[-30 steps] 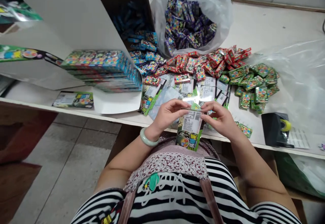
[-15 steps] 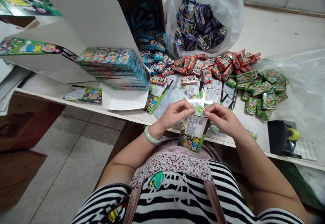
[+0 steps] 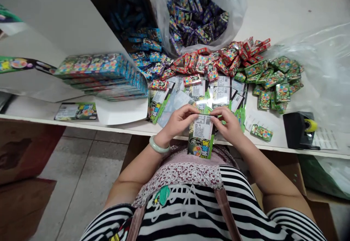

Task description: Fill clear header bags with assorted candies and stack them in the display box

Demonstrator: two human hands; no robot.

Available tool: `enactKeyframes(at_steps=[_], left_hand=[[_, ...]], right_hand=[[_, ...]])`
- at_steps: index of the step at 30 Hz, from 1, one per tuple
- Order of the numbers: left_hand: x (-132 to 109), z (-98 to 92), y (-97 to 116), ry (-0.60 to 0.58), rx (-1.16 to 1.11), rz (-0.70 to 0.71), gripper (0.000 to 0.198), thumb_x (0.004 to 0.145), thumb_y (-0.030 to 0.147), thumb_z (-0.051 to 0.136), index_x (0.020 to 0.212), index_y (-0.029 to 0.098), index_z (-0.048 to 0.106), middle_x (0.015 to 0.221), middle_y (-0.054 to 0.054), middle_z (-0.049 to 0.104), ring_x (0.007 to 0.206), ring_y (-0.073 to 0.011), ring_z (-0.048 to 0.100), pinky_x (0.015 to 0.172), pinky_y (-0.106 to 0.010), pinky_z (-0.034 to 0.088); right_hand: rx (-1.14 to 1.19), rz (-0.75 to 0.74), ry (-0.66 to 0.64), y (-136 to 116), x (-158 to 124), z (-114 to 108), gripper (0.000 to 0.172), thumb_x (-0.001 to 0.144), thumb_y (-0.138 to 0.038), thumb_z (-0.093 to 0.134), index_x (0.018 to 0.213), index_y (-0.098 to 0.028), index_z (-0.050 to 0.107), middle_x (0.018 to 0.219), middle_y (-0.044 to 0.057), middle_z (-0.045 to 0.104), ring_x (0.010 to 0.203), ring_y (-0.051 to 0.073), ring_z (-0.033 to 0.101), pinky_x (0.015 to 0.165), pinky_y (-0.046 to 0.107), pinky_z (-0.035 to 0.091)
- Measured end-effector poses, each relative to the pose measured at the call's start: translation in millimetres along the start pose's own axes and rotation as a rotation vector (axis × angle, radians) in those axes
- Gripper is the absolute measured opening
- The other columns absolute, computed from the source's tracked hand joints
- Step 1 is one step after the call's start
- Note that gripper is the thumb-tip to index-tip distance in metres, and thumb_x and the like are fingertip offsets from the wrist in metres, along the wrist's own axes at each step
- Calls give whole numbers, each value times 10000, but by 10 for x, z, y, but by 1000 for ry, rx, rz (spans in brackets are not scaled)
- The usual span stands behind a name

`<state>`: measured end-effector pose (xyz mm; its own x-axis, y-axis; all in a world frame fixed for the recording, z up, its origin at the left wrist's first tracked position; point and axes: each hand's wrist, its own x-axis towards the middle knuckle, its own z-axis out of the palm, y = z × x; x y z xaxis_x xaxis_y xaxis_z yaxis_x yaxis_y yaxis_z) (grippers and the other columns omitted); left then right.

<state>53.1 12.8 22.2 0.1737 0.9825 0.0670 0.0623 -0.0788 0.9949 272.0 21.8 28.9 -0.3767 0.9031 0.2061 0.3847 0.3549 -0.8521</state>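
A flat printed packet (image 3: 201, 135) with a white label and a green edge hangs upright at the table's front edge. My left hand (image 3: 182, 121) pinches its upper left corner between thumb and fingertips. Its upper right corner is in the grip of my right hand (image 3: 227, 125), thumb on the near face. Behind my hands lie several similar packets (image 3: 221, 92), overlapping and partly hidden by my fingers. Small red boxes (image 3: 202, 64) are heaped just beyond them, and small green boxes (image 3: 283, 77) are piled to the right.
A clear plastic bag (image 3: 237, 11) of purple boxes (image 3: 191, 13) stands at the back. Blue boxes (image 3: 147, 38) spill from a dark carton. On the left, an open white display carton (image 3: 123, 113) holds stacked boxes (image 3: 95, 66). A black tape dispenser (image 3: 296, 129) sits at right.
The view has shifted, so the table's things appear further left and higher. My right thumb and fingers have come down over the packet's top edge. Both hands keep hold of it.
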Motion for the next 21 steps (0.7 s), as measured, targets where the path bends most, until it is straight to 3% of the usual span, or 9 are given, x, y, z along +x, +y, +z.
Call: enactKeyframes(at_steps=[4, 9, 11, 15, 21], left_hand=[[77, 18, -114, -29, 21, -75, 199, 824, 374, 723, 877, 187, 682, 839, -19, 676, 794, -136, 624, 741, -259, 526], [234, -55, -244, 82, 70, -62, 147, 838, 333, 694, 878, 196, 658, 842, -17, 669, 787, -137, 618, 737, -269, 515], [328, -133, -310, 144, 150, -56, 127, 844, 311, 670, 883, 192, 646, 844, -13, 654, 782, -138, 604, 737, -272, 499], [459, -277, -449, 184, 379, -46, 107, 879, 278, 580, 924, 194, 629, 881, -21, 647, 816, -158, 592, 752, -288, 473], [463, -386, -601, 108, 751, 7, 200, 889, 345, 549, 975, 194, 649, 984, -73, 660, 970, -232, 597, 865, -378, 490]], right_hand=[[54, 73, 35, 161, 10, 114, 63, 916, -264, 554, 900, -236, 609, 947, 69, 646, 940, 207, 629, 758, 355, 536], [140, 116, 80, 232, 2, 10, 311, 910, -271, 575, 1219, -245, 595, 1255, 115, 611, 1048, 212, 640, 826, 369, 567], [155, 124, 144, 251, -36, -125, 312, 921, -305, 579, 1224, -241, 609, 1257, 112, 625, 1072, 215, 646, 858, 378, 567], [84, 192, 265, 374, -219, -492, 170, 912, -329, 592, 999, -234, 703, 1077, 80, 710, 1008, 213, 673, 850, 376, 555], [-1, 491, 690, 821, -830, -1206, 249, 851, -389, 626, 1003, -205, 698, 968, 67, 722, 860, 200, 689, 782, 366, 555]])
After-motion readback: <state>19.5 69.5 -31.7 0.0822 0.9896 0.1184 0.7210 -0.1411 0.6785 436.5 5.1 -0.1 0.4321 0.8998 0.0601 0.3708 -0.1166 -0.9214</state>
